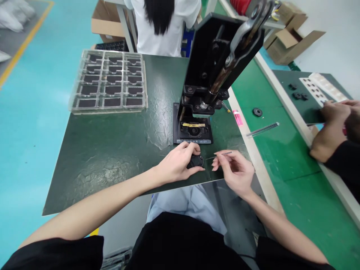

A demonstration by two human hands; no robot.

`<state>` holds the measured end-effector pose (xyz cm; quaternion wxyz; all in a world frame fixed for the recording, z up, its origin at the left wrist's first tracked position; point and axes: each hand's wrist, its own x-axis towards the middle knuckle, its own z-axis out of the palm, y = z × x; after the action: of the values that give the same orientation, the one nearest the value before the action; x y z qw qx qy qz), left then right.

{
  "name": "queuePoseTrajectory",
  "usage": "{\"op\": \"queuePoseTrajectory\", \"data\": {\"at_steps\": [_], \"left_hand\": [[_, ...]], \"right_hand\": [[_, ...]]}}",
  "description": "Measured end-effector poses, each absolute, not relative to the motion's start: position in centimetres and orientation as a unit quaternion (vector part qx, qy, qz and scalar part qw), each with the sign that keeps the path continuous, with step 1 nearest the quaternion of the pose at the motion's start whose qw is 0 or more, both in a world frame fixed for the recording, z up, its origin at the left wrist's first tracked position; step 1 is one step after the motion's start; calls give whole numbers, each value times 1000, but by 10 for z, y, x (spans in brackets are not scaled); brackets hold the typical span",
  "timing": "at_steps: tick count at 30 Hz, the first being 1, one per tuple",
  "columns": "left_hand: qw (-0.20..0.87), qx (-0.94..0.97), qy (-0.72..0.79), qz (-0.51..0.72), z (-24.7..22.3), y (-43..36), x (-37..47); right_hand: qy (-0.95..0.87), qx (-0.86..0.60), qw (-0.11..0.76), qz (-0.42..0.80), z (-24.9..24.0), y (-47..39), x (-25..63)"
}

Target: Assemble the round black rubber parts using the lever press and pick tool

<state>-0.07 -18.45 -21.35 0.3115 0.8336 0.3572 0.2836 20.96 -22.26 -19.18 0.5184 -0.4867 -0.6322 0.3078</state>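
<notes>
My left hand (180,163) is curled around a small round black part (197,161), which it holds low over the green tabletop near the front edge. To the right of it, my right hand (236,170) pinches a thin dark rod (227,153) between thumb and fingers. The rod's fine end points left at the black part, apparently just short of it. Directly beyond my hands stands a black hand-lever press (209,63). Its fixture (194,131) carries a dark part with a yellow strip across the back.
A clear compartment tray (108,109) with dark pieces stands at the back left. Right of the table runs a green conveyor belt (298,195) bearing a round black part (257,111) and a thin clear strip (263,129). A co-worker's hands (336,112) are beyond it; another person sits ahead.
</notes>
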Motion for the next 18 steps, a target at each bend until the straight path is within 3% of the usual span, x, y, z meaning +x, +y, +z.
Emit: {"op": "queuePoseTrajectory", "data": {"at_steps": [18], "left_hand": [[301,838,352,288,-216,-184,-1]], "right_hand": [[-658,-466,508,304,-198,-224,206]]}}
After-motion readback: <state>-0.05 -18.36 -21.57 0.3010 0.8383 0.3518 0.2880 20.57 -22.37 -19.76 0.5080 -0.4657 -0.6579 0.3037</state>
